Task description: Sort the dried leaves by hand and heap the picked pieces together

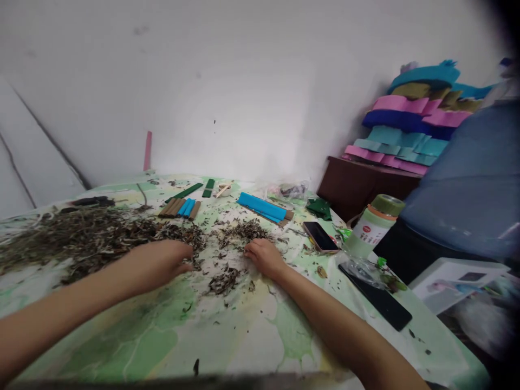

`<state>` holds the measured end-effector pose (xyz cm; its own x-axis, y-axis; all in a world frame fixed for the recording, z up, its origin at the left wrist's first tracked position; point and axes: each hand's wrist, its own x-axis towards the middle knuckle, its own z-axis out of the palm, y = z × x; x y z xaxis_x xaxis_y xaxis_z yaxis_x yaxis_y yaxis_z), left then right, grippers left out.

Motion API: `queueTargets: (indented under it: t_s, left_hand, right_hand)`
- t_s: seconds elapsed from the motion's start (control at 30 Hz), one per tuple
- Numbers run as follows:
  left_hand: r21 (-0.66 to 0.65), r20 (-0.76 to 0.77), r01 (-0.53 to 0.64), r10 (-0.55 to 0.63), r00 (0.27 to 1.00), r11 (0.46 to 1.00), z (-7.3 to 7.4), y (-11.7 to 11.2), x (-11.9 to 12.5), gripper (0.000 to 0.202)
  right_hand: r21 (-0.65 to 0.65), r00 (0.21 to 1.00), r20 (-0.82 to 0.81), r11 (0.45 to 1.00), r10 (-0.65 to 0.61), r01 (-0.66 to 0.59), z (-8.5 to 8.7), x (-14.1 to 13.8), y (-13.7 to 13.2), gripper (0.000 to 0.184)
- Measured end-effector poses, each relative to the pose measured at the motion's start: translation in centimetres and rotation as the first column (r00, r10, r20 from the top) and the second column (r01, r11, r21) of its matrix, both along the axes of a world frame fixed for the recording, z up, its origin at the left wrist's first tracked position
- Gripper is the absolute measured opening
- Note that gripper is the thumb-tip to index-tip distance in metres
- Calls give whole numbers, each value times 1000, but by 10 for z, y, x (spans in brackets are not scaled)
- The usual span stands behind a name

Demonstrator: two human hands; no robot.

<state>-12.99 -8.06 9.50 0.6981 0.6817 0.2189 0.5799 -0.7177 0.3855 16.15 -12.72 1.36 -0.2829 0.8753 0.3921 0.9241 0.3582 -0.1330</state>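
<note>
A big heap of dried leaves covers the left of the green-patterned table. My left hand lies palm down at the heap's right edge, fingers curled into the leaves. My right hand rests on the table beside a smaller scatter of leaves, fingers bent down onto it. A little pile of leaves sits between my two hands. I cannot make out whether either hand holds any leaves.
Brown and blue rolled sticks and a blue bundle lie at the back. A phone, a green-capped bottle and a black slab sit at the right. Folded coloured sheets are stacked on a dark cabinet.
</note>
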Motion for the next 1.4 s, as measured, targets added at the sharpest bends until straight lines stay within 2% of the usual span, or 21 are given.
queueTargets:
  t_s: [0.07, 0.2, 0.27, 0.37, 0.43, 0.63, 0.8, 0.83, 0.97, 1.03, 1.1, 1.27, 1.4]
  left_hand:
    - [17, -173, 89, -85, 981, 996, -11, -2, 44, 21]
    - [-26, -166, 115, -118, 979, 993, -35, 12, 102, 20]
    - [-42, -134, 117, -122, 984, 992, -48, 20, 119, 19]
    - [-35, -60, 124, -126, 990, 992, -67, 25, 135, 21]
    - [-18, -9, 130, -130, 991, 991, -75, 24, 139, 17]
    - [-125, 154, 159, -139, 978, 979, -81, 22, 133, 17]
    - [-157, 223, 193, -156, 962, 968, -81, 20, 126, 24]
    - [-153, 226, 202, -165, 960, 967, -81, 18, 125, 26]
    - [-152, 265, 226, -180, 947, 962, -78, 13, 126, 31]
    - [-164, 299, 226, -170, 939, 960, -77, 12, 126, 31]
    - [-186, 331, 218, -148, 932, 958, -76, 11, 127, 29]
    - [-260, 406, 193, -74, 911, 946, -81, 14, 128, 21]
    - [-299, 407, 168, -33, 913, 939, -84, 13, 127, 22]
  right_hand:
    - [29, 993, -113, 999, 29, -26, -2, 0, 1, 14]
    - [98, 922, -386, 994, -11, 53, -10, 6, 4, 11]
    - [95, 811, -585, 990, -29, 103, -15, 8, 5, 9]
    - [37, 539, -842, 995, -19, 93, -20, 9, 5, 6]
    - [11, 429, -903, 998, -17, 62, -21, 8, 3, 7]
    - [-63, 283, -957, 998, -61, 4, -15, 4, -3, 12]
    - [10, 276, -961, 994, -19, 105, -8, 6, -5, 9]
    - [13, 234, -972, 993, -15, 117, -7, 6, -5, 9]
    - [-47, -65, -997, 997, -43, 61, -8, -1, -6, 16]
    - [-73, -127, -989, 997, -71, 12, -8, -5, -7, 18]
    - [-86, -140, -986, 996, -90, -31, -7, -9, -9, 19]
    - [-92, -116, -988, 993, -101, -75, -4, -12, -13, 17]
    - [-88, -102, -990, 991, -99, -105, -5, -12, -13, 16]
